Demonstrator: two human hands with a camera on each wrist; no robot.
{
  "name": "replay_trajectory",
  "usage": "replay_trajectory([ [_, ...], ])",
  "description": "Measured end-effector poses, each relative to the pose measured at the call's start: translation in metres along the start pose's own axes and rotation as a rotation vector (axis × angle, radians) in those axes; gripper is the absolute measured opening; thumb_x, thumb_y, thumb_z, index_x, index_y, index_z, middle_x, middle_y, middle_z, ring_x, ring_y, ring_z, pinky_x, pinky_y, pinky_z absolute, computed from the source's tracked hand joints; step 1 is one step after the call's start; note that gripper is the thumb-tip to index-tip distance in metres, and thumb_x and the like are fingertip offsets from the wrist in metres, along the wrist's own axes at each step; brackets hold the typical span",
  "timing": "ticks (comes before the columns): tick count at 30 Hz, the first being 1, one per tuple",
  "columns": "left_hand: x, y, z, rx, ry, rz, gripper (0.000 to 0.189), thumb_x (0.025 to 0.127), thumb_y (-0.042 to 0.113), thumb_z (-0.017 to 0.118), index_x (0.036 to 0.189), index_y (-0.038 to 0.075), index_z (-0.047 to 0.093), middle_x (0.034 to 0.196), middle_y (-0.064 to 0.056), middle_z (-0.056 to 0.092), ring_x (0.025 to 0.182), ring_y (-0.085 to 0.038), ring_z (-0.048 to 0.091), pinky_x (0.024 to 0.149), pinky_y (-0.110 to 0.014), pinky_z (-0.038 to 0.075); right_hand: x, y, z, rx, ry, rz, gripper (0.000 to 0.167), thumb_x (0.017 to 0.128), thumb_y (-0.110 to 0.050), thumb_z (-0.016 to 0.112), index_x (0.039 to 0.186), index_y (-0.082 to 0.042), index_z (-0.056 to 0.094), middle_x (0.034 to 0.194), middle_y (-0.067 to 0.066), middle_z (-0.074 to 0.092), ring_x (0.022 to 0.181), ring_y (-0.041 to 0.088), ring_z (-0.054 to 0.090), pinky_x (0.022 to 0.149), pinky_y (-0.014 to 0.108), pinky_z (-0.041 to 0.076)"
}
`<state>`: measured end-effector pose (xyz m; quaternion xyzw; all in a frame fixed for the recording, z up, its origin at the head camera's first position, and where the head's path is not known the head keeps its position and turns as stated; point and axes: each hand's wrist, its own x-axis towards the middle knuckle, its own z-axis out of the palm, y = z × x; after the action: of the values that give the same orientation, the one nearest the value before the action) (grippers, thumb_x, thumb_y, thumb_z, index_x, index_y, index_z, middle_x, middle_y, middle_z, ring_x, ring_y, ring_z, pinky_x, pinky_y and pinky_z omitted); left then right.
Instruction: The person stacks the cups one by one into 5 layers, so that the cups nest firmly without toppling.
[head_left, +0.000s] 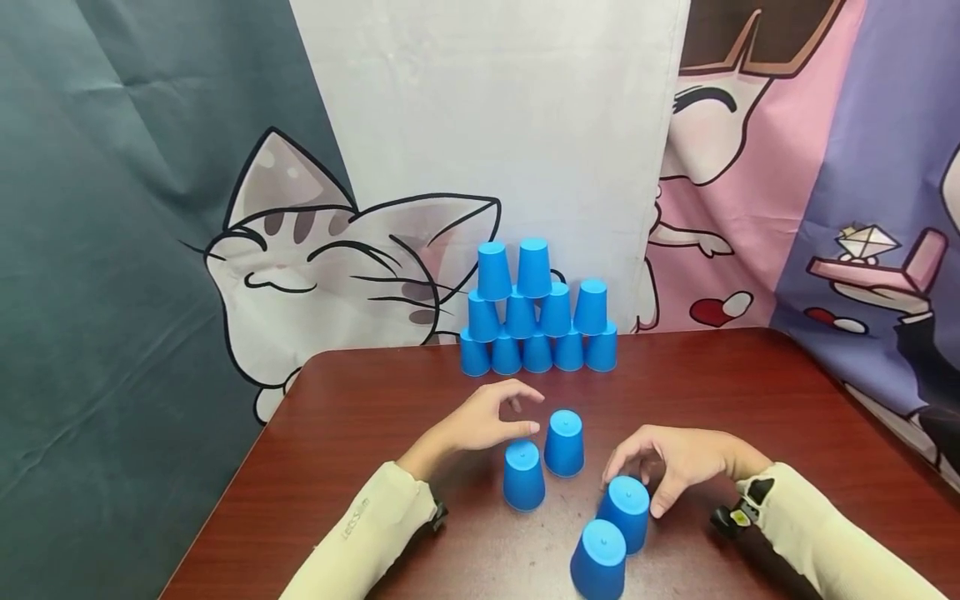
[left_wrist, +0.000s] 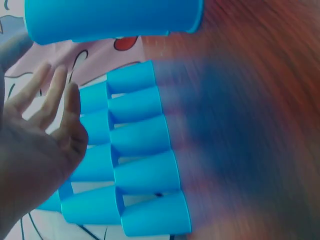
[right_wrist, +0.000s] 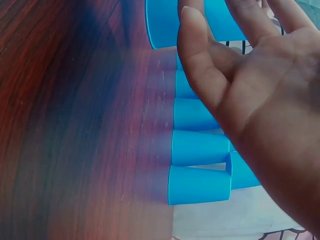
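Several blue cups stand upside down near the middle of the brown table. My left hand (head_left: pixel 483 417) hovers behind the left cup (head_left: pixel 523 477), thumb and fingers apart, holding nothing. To the right of that cup stands another blue cup (head_left: pixel 565 446), level with my thumb. My right hand (head_left: pixel 684 462) is loosely spread around the back of a third cup (head_left: pixel 628 508), its thumb by the right side and fingers partly hidden behind. A front cup (head_left: pixel 598 558) overlaps that one in the head view. In the left wrist view, a near cup (left_wrist: pixel 115 20) fills the top edge.
At the table's (head_left: pixel 360 400) far edge rises a stack of inverted blue cups (head_left: pixel 536 350) in three rows, the upper rows narrower. Behind it hangs a cloth backdrop (head_left: pixel 487 108) with cartoon figures. Each sleeve bears a small dark device at the wrist.
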<state>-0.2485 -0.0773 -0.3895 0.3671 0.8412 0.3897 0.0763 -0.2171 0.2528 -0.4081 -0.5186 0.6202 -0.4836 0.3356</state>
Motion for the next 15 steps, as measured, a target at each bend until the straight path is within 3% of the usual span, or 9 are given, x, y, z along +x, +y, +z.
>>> replay_trajectory([
  [5, 0.016, 0.003, 0.005, -0.025, 0.01, -0.06, 0.049, 0.088, 0.036, 0.074, 0.132, 0.019, 0.061, 0.126, 0.002, 0.064, 0.106, -0.019, 0.06, 0.076, -0.027, 0.053, 0.001, 0.001, 0.002, 0.003, 0.001, 0.003, 0.048, 0.088, -0.016, 0.074, 0.13, 0.0, 0.058, 0.126, 0.022, 0.063, 0.109, 0.034, 0.064, 0.084, 0.052, 0.055],
  [10, 0.027, -0.001, 0.008, -0.037, -0.052, -0.078, 0.051, 0.085, 0.035, 0.077, 0.132, 0.021, 0.061, 0.127, 0.002, 0.063, 0.104, -0.011, 0.058, 0.074, -0.027, 0.054, 0.002, 0.0, 0.0, 0.001, 0.007, 0.005, 0.047, 0.088, -0.017, 0.074, 0.129, 0.001, 0.058, 0.124, 0.019, 0.065, 0.106, 0.034, 0.066, 0.084, 0.052, 0.055],
  [15, 0.029, -0.002, 0.012, -0.039, -0.105, -0.092, 0.055, 0.083, 0.036, 0.079, 0.134, 0.023, 0.061, 0.129, 0.007, 0.063, 0.103, -0.008, 0.058, 0.076, -0.027, 0.054, -0.003, -0.001, -0.004, -0.011, 0.077, 0.04, 0.048, 0.09, -0.021, 0.073, 0.128, 0.003, 0.057, 0.123, 0.014, 0.067, 0.105, 0.034, 0.066, 0.084, 0.051, 0.056],
])
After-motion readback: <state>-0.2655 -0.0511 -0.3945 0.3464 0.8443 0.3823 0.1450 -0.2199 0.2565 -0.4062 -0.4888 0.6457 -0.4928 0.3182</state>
